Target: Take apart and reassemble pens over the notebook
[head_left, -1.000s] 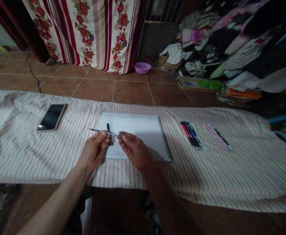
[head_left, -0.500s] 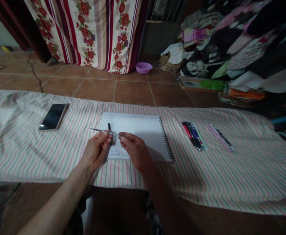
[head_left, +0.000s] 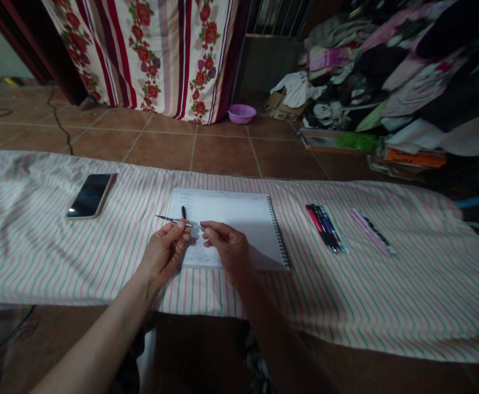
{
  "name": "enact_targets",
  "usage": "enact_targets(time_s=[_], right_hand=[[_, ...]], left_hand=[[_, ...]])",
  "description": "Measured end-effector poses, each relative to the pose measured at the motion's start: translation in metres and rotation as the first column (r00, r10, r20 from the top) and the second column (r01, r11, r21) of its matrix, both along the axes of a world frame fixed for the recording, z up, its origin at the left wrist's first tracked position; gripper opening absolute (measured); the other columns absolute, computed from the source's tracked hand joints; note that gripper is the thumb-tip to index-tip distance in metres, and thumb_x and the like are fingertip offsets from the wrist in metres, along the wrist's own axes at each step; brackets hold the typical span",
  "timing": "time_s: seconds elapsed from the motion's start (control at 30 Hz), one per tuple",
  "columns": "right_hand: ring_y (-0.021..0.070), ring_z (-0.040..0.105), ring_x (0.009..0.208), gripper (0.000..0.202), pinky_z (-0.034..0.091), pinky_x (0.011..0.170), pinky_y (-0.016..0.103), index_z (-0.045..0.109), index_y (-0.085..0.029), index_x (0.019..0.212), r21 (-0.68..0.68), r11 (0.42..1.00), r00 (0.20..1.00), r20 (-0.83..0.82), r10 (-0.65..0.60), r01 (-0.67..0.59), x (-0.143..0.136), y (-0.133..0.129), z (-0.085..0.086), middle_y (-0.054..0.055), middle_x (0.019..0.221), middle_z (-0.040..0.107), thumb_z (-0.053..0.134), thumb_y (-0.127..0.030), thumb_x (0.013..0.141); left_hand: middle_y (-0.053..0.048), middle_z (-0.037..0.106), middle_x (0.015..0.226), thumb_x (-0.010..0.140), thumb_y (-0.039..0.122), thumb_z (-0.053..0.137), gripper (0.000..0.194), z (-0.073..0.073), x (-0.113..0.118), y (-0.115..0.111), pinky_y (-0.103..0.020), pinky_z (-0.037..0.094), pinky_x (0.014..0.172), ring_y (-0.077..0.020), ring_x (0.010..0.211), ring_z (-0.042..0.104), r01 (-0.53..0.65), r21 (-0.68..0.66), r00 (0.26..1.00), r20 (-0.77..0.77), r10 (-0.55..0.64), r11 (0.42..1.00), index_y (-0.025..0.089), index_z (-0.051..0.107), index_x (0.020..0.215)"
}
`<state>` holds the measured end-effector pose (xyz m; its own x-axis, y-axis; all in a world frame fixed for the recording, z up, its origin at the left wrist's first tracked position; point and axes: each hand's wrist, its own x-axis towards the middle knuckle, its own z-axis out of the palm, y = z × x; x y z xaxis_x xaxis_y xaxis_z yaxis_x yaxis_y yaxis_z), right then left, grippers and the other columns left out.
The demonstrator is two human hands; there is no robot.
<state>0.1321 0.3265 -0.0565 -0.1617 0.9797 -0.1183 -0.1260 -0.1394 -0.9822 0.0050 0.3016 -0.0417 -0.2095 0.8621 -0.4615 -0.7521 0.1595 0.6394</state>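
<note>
Between thumb and fingers, my left hand (head_left: 166,249) pinches a thin dark pen piece (head_left: 166,218), its tip pointing left. Just to the right is my right hand (head_left: 229,246), thumb and fingertips pressed together; whatever they hold is too small to make out. Both hands are over a spiral notebook (head_left: 239,210) with printed lines at its left side. A black pen part (head_left: 184,212) lies on the page, partly hidden behind the left fingers.
A phone (head_left: 90,195) lies left on the striped cloth (head_left: 132,230). To the right are several pens (head_left: 325,229) and a pink pen (head_left: 368,231) beside a dark patterned one. Beyond, a purple basin (head_left: 241,113) and piled clothes (head_left: 338,60) sit on the floor.
Both hands have shifted very slightly to the right, the pen piece moving with my left hand. The fingers of my right hand have changed pose a little.
</note>
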Motion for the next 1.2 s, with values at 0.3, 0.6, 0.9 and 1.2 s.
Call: enact_targets(time_s=[0.3, 0.6, 0.9, 1.2], right_hand=[[0.011, 0.06, 0.057, 0.006, 0.052, 0.057, 0.023, 0.061, -0.017, 0.071, 0.131, 0.991, 0.999, 0.028, -0.021, 0.017, 0.0, 0.0, 0.0, -0.001, 0.065, 0.064, 0.062, -0.022, 0.067], [0.0121, 0.062, 0.061, 0.008, 0.049, 0.061, 0.022, 0.064, -0.019, 0.076, 0.149, 0.989, 0.999, 0.047, 0.008, -0.015, 0.0, 0.0, -0.005, -0.002, 0.067, 0.066, 0.061, -0.02, 0.069], [0.0119, 0.062, 0.061, 0.008, 0.049, 0.062, 0.022, 0.064, -0.018, 0.076, 0.136, 0.991, 1.0, 0.025, 0.001, -0.005, 0.0, -0.001, -0.005, -0.002, 0.068, 0.066, 0.062, -0.021, 0.069], [0.012, 0.062, 0.06, 0.008, 0.049, 0.06, 0.022, 0.064, -0.019, 0.075, 0.146, 0.989, 0.999, 0.048, -0.021, 0.013, -0.001, -0.001, -0.004, -0.002, 0.067, 0.066, 0.063, -0.022, 0.068]], left_hand=[[-0.005, 0.063, 0.062, 0.078, 0.004, 0.055, 0.009, -0.004, 0.002, -0.002, -0.008, 0.045, 0.041, -0.005, 0.046, 0.057, 0.047, 0.02, 0.998, -0.034, -0.046, 0.999, 0.007, 0.061, 0.073], [-0.003, 0.062, 0.062, 0.075, 0.006, 0.059, 0.004, -0.007, 0.004, -0.003, -0.009, 0.043, 0.043, -0.0045, 0.048, 0.055, 0.035, 0.057, 0.996, -0.084, -0.03, 0.998, 0.007, 0.062, 0.073], [-0.002, 0.061, 0.06, 0.066, 0.014, 0.07, 0.011, -0.007, 0.005, -0.003, -0.013, 0.041, 0.046, -0.0045, 0.048, 0.051, 0.06, 0.116, 0.985, -0.168, -0.04, 0.991, 0.008, 0.063, 0.072], [-0.002, 0.062, 0.06, 0.068, 0.019, 0.07, 0.013, -0.011, 0.004, -0.004, -0.014, 0.039, 0.046, -0.0052, 0.049, 0.051, 0.078, 0.14, 0.968, -0.249, -0.041, 0.987, 0.008, 0.064, 0.073]])
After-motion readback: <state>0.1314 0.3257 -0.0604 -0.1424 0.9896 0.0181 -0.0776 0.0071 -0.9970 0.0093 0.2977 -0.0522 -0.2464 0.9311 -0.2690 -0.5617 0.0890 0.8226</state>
